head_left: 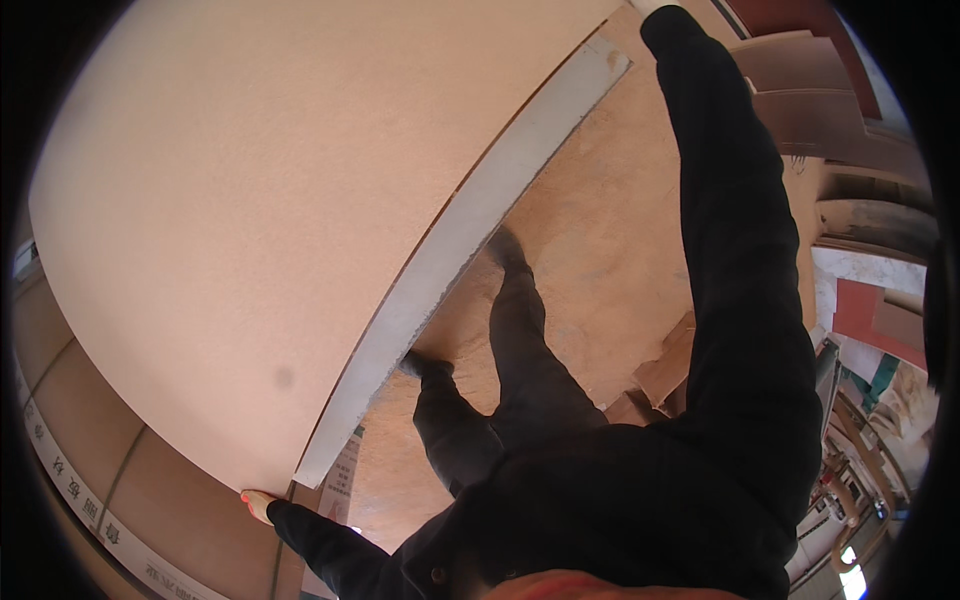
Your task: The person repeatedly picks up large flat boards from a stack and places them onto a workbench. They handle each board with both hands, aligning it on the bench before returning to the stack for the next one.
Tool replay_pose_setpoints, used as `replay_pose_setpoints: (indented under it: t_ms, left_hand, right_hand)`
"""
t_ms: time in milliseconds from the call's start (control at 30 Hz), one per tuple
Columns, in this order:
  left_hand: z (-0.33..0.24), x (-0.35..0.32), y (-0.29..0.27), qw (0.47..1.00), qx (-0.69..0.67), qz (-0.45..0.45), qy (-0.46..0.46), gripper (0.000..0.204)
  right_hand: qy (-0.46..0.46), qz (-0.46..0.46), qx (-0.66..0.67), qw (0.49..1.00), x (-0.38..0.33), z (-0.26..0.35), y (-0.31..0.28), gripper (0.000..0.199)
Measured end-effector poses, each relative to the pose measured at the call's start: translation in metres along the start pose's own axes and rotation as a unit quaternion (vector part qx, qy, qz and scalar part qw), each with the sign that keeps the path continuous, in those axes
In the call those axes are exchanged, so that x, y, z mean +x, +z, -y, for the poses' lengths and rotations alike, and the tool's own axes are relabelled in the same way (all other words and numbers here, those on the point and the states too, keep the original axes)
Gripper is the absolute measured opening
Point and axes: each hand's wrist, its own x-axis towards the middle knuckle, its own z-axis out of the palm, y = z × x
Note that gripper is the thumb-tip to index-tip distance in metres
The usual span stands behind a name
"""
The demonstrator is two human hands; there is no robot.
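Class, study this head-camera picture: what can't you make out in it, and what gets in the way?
- Right hand: head view, mostly cut off by the top edge; its grip can't be told.
- Left hand: head view, too small to tell how its fingers meet the large tan board.
- The board's far end: head view, cut off by the top edge.
- Brown pieces on the floor: head view, partly hidden by the right sleeve.
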Motion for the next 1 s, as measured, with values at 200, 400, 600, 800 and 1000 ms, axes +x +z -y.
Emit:
replay_pose_setpoints:
  t_ms: [200,400,600,800,1000]
  left_hand:
    - [0.028,-0.016,-0.023,0.995,-0.069,0.066,-0.005,0.077]
    - [0.044,-0.067,0.008,0.821,-0.448,0.194,-0.296,0.077]
    - [0.012,-0.070,0.037,0.791,-0.542,0.164,-0.230,0.078]
    - [0.016,-0.069,0.033,0.797,-0.525,0.153,-0.258,0.075]
    - [0.007,-0.063,0.033,0.812,-0.490,0.200,-0.246,0.074]
  right_hand:
    - [0.064,0.009,-0.007,0.998,-0.013,-0.007,-0.007,0.050]
    - [0.314,-0.283,0.553,0.718,-0.148,0.042,-0.064,0.048]
    - [0.371,-0.296,0.655,0.588,-0.221,0.180,0.022,0.052]
    - [0.358,-0.264,0.681,0.582,-0.245,0.198,0.001,0.047]
    - [0.348,-0.298,0.599,0.657,-0.262,0.222,0.036,0.057]
